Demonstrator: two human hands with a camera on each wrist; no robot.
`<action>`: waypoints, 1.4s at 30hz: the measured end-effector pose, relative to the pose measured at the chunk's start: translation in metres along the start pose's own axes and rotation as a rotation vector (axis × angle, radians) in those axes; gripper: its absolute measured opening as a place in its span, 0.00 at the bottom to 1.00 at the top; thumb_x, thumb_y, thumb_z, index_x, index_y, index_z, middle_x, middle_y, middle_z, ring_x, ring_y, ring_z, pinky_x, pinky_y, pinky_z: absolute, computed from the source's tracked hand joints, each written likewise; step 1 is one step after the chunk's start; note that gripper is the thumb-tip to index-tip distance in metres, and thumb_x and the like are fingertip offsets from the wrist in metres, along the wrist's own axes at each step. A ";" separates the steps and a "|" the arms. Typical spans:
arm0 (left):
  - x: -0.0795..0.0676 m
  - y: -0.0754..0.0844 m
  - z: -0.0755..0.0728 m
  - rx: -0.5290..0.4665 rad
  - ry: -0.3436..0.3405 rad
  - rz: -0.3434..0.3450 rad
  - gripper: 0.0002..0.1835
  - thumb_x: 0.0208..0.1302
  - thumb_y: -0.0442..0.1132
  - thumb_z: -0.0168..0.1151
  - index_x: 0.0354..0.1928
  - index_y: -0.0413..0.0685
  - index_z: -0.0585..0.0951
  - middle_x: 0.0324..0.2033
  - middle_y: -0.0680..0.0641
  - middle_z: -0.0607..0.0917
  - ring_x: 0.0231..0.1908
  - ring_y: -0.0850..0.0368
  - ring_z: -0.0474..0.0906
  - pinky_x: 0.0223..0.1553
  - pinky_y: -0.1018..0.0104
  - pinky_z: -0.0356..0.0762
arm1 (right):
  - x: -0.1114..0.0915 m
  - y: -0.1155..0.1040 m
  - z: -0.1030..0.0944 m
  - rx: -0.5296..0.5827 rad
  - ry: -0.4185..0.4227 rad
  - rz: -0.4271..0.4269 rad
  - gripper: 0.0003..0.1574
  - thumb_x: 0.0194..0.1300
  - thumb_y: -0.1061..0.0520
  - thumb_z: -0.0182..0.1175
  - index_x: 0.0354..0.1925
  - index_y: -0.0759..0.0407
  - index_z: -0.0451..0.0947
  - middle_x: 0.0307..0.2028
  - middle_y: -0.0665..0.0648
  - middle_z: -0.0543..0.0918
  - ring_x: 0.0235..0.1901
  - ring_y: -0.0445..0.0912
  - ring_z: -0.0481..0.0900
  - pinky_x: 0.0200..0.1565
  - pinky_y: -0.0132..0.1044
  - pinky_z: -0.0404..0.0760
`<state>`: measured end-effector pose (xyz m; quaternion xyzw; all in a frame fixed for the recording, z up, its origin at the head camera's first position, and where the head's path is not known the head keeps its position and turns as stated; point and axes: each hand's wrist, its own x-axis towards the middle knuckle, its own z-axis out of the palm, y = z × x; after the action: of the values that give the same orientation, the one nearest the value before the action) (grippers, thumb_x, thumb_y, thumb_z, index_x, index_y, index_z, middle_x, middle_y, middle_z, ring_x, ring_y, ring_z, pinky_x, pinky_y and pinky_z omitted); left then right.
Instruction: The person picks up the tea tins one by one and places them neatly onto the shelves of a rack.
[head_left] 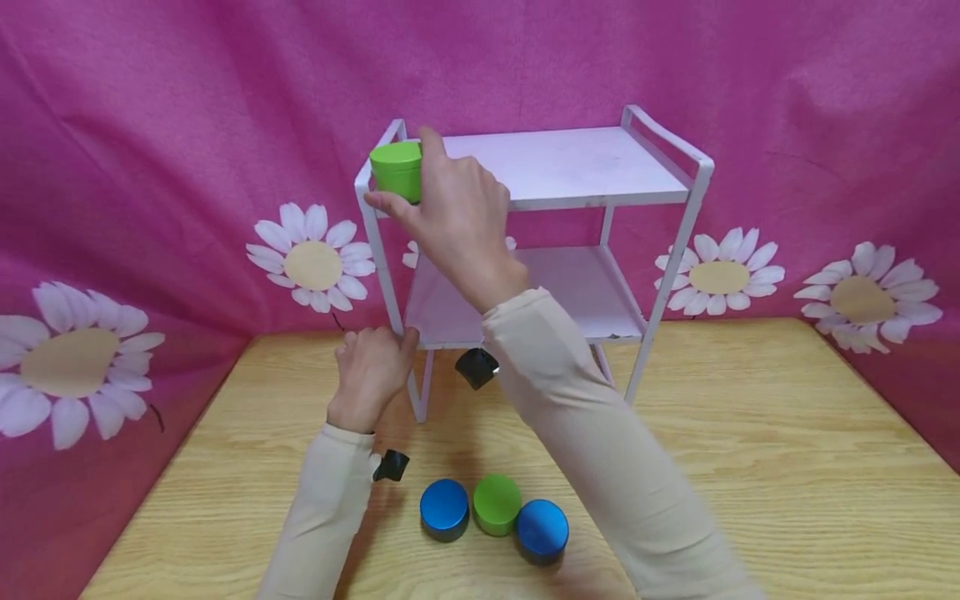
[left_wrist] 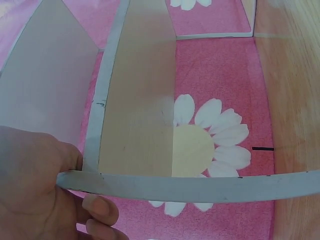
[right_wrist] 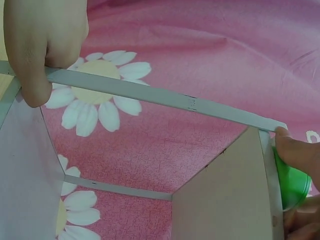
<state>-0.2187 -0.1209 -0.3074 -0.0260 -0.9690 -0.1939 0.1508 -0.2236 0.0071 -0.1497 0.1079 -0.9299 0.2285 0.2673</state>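
A two-tier white metal rack (head_left: 570, 162) stands on the wooden table. At the left end of its top shelf, my right hand (head_left: 465, 208) holds a round green tin (head_left: 397, 171) between thumb and fingers. The right wrist view shows the thumb touching the top of the rack's leg, with the tin (right_wrist: 292, 185) partly hidden behind it. Lower down, my left hand (head_left: 371, 371) grips the front left leg near the lower shelf. Its thumb and fingers wrap that leg (left_wrist: 200, 189) in the left wrist view.
Near the table's front edge, a blue tin (head_left: 445, 508), a green tin (head_left: 497, 504) and another blue tin (head_left: 543, 531) stand in a row. A pink cloth (head_left: 525, 67) with white flowers hangs behind and beside the table (head_left: 750, 467).
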 end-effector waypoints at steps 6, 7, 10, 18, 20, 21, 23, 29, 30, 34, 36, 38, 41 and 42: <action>0.000 0.000 0.000 0.007 0.004 0.004 0.28 0.69 0.49 0.48 0.12 0.43 0.71 0.13 0.44 0.71 0.26 0.37 0.74 0.28 0.47 0.71 | -0.010 -0.001 -0.001 0.078 0.067 0.003 0.47 0.56 0.34 0.65 0.65 0.55 0.64 0.32 0.54 0.81 0.31 0.47 0.78 0.32 0.39 0.75; 0.000 0.000 0.000 0.007 0.004 0.007 0.28 0.69 0.49 0.48 0.11 0.43 0.71 0.12 0.45 0.71 0.26 0.38 0.73 0.27 0.48 0.71 | -0.013 0.000 -0.002 0.101 0.084 0.007 0.47 0.56 0.35 0.65 0.65 0.56 0.64 0.33 0.55 0.82 0.32 0.48 0.79 0.33 0.40 0.76; 0.000 0.000 0.000 0.006 -0.013 0.010 0.28 0.70 0.49 0.48 0.11 0.43 0.71 0.12 0.45 0.71 0.24 0.41 0.72 0.27 0.51 0.69 | -0.023 0.003 -0.005 0.174 0.131 0.022 0.48 0.57 0.38 0.65 0.68 0.57 0.63 0.36 0.58 0.83 0.37 0.50 0.79 0.37 0.43 0.77; 0.002 0.000 0.000 0.005 -0.059 -0.007 0.29 0.69 0.50 0.43 0.11 0.43 0.72 0.12 0.45 0.71 0.23 0.44 0.70 0.27 0.54 0.67 | -0.048 0.019 -0.013 0.293 0.192 -0.001 0.44 0.57 0.51 0.67 0.68 0.59 0.63 0.45 0.60 0.82 0.45 0.52 0.79 0.43 0.48 0.77; 0.002 0.001 0.000 0.003 -0.073 -0.013 0.29 0.69 0.50 0.43 0.12 0.43 0.72 0.12 0.45 0.71 0.22 0.45 0.70 0.27 0.56 0.67 | -0.054 0.025 -0.015 0.329 0.226 -0.027 0.43 0.57 0.54 0.67 0.67 0.61 0.64 0.50 0.62 0.82 0.43 0.51 0.80 0.43 0.47 0.77; 0.002 0.001 0.000 0.000 -0.084 -0.019 0.28 0.69 0.50 0.43 0.12 0.43 0.72 0.13 0.45 0.72 0.22 0.45 0.70 0.27 0.56 0.66 | -0.057 0.028 -0.015 0.346 0.237 -0.031 0.43 0.57 0.54 0.68 0.67 0.61 0.64 0.51 0.62 0.81 0.42 0.51 0.80 0.43 0.46 0.76; 0.001 0.001 0.000 -0.008 -0.107 -0.027 0.28 0.70 0.50 0.44 0.12 0.43 0.72 0.13 0.45 0.72 0.23 0.46 0.69 0.27 0.57 0.66 | -0.064 0.035 -0.017 0.371 0.257 -0.042 0.42 0.57 0.56 0.68 0.66 0.62 0.64 0.50 0.63 0.81 0.39 0.49 0.79 0.40 0.44 0.76; 0.003 0.000 -0.001 -0.016 -0.082 -0.025 0.29 0.70 0.50 0.43 0.12 0.43 0.71 0.12 0.45 0.71 0.22 0.46 0.69 0.24 0.59 0.64 | -0.078 0.047 -0.026 0.360 0.272 -0.067 0.42 0.57 0.57 0.68 0.66 0.63 0.63 0.48 0.65 0.82 0.35 0.51 0.79 0.35 0.43 0.77; 0.003 0.001 -0.001 -0.018 -0.078 -0.022 0.28 0.70 0.50 0.43 0.12 0.43 0.71 0.12 0.45 0.71 0.22 0.46 0.69 0.24 0.59 0.64 | -0.081 0.048 -0.028 0.344 0.265 -0.067 0.42 0.57 0.57 0.68 0.66 0.64 0.63 0.45 0.65 0.83 0.34 0.51 0.79 0.34 0.43 0.77; 0.003 0.001 0.000 -0.021 -0.099 -0.023 0.28 0.70 0.50 0.43 0.13 0.43 0.71 0.13 0.45 0.71 0.22 0.46 0.69 0.25 0.59 0.64 | -0.092 0.053 -0.029 0.280 0.177 -0.050 0.44 0.56 0.56 0.69 0.67 0.63 0.63 0.36 0.63 0.83 0.33 0.51 0.81 0.30 0.42 0.78; 0.002 0.001 0.000 -0.026 -0.107 -0.027 0.28 0.70 0.50 0.43 0.13 0.42 0.72 0.13 0.45 0.71 0.23 0.46 0.69 0.25 0.59 0.64 | -0.097 0.055 -0.028 0.248 0.125 -0.048 0.44 0.55 0.55 0.69 0.66 0.63 0.64 0.41 0.63 0.84 0.34 0.51 0.82 0.31 0.43 0.79; 0.002 0.002 0.000 -0.019 -0.107 -0.029 0.28 0.70 0.50 0.42 0.13 0.43 0.72 0.13 0.45 0.71 0.24 0.45 0.69 0.26 0.58 0.64 | -0.102 0.059 -0.027 0.231 0.077 -0.045 0.42 0.56 0.55 0.69 0.66 0.62 0.65 0.46 0.62 0.83 0.36 0.51 0.82 0.32 0.43 0.80; 0.002 0.002 0.000 -0.010 -0.102 -0.024 0.29 0.69 0.49 0.42 0.12 0.42 0.72 0.13 0.45 0.71 0.24 0.44 0.70 0.26 0.57 0.64 | -0.111 0.066 -0.024 0.222 0.028 -0.039 0.38 0.56 0.55 0.69 0.63 0.61 0.70 0.49 0.60 0.83 0.38 0.50 0.82 0.36 0.45 0.79; 0.002 0.001 0.000 -0.005 -0.101 -0.022 0.29 0.69 0.49 0.42 0.12 0.43 0.71 0.13 0.45 0.71 0.24 0.44 0.70 0.26 0.57 0.64 | -0.115 0.069 -0.023 0.221 0.008 -0.030 0.37 0.56 0.54 0.69 0.62 0.60 0.71 0.49 0.59 0.83 0.39 0.49 0.82 0.36 0.45 0.80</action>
<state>-0.2203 -0.1195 -0.3066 -0.0254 -0.9752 -0.1963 0.0995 -0.1397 0.0869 -0.2208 0.1496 -0.8962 0.3263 0.2607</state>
